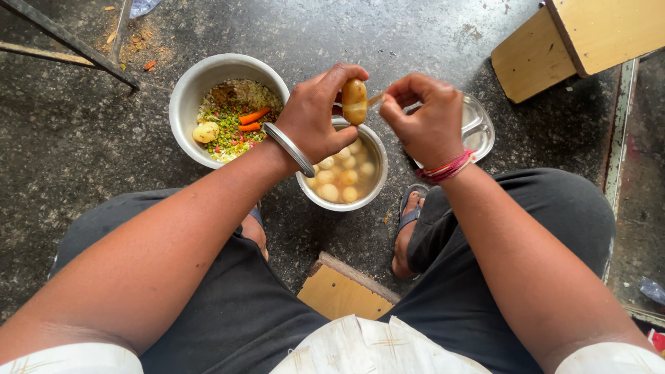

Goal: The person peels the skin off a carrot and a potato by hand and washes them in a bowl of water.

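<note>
Knees in dark trousers spread wide at the bottom, with a wooden board [339, 291] on the floor between them. Left hand [315, 114] is wrapped around a small boiled potato [355, 101], held right above a steel bowl [339, 202] full of peeled potatoes in water. Right hand [424, 119] is pinched shut on a thin strip of peel [375, 99] coming off it. Bigger steel bowl [190, 90] just to the left has chopped veg, carrots and one potato. Steel tray [481, 128] sits behind the right hand.
</note>
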